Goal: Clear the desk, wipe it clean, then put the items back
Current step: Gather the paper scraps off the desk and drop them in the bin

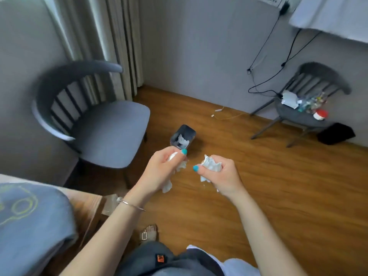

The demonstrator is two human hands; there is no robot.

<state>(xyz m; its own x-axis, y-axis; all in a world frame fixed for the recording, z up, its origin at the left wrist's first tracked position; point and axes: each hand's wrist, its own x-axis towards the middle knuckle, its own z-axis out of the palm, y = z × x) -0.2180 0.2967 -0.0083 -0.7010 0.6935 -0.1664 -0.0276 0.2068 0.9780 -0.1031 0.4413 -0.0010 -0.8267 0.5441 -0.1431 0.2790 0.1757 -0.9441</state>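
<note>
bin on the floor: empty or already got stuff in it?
Not empty. The small dark bin stands open-topped on the wood floor, with crumpled white paper visible inside. How full it is below that cannot be told.

Each hand, left (162, 168) and right (218, 174), gripped a crumpled white tissue (210, 167) above a small dark bin (182, 138) (paper already inside).

Soft, even daylight glows through the curtain (111, 40); shadows are faint. Wide-angle bending warps the edges, and the near chair (89, 116) smears with motion blur.
</note>
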